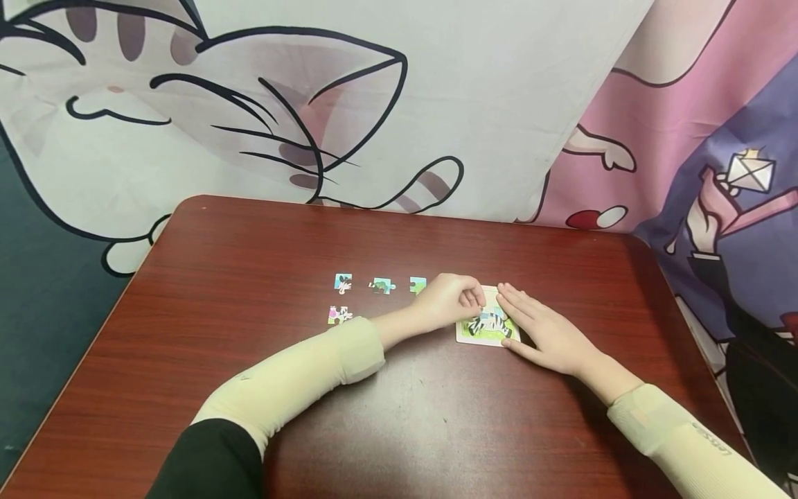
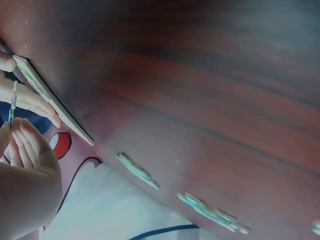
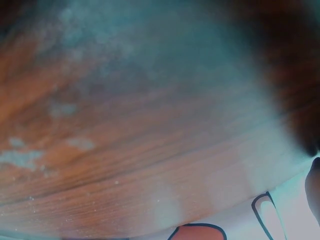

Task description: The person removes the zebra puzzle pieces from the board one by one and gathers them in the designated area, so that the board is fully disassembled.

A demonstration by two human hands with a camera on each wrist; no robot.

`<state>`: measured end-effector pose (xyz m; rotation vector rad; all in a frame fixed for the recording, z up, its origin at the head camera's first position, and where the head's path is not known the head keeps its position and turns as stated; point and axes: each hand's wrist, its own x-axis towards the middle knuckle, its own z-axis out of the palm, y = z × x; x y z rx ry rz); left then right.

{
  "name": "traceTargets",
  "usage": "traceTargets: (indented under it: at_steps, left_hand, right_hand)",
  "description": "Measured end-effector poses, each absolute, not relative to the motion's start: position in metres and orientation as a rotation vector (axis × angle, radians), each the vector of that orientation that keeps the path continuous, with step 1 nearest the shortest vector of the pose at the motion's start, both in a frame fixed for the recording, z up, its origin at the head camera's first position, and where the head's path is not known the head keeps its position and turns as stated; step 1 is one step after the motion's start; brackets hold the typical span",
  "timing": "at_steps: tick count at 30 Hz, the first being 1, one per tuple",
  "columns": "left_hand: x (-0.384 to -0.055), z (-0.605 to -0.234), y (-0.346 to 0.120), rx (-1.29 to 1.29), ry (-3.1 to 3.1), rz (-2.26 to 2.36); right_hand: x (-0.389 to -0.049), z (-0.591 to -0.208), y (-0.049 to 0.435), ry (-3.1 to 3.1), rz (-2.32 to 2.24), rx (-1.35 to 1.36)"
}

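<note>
My left hand (image 1: 445, 305) hovers over the left side of a small puzzle board (image 1: 490, 294). Between its thumb and fingertips it pinches a puzzle piece (image 2: 13, 102), seen nearly edge-on in the left wrist view. The board lies flat and shows a zebra picture (image 1: 489, 323) on green. At the board's right edge rests my right hand (image 1: 551, 337), its fingers extended along the upper corner and its thumb at the lower one. Only a sliver of that hand shows in the right wrist view.
Left of the board, several loose puzzle pieces lie on the brown table (image 1: 399, 430): a zebra-head piece (image 1: 343, 283), a green and blue piece (image 1: 382, 285), another green one (image 1: 418, 285) beside my left wrist, and a pink-flower piece (image 1: 339, 315). A cartoon-printed curtain (image 1: 499, 104) hangs behind.
</note>
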<state>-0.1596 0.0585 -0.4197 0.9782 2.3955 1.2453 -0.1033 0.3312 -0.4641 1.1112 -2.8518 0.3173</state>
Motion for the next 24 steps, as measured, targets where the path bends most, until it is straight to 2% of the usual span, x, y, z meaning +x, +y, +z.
traceTargets:
  at_steps: [24]
  left_hand:
    - [-0.164,-0.407,-0.042,0.859,2.484,1.169]
  right_hand:
    - [-0.103,-0.462,0.33,-2.863,0.3,1.118]
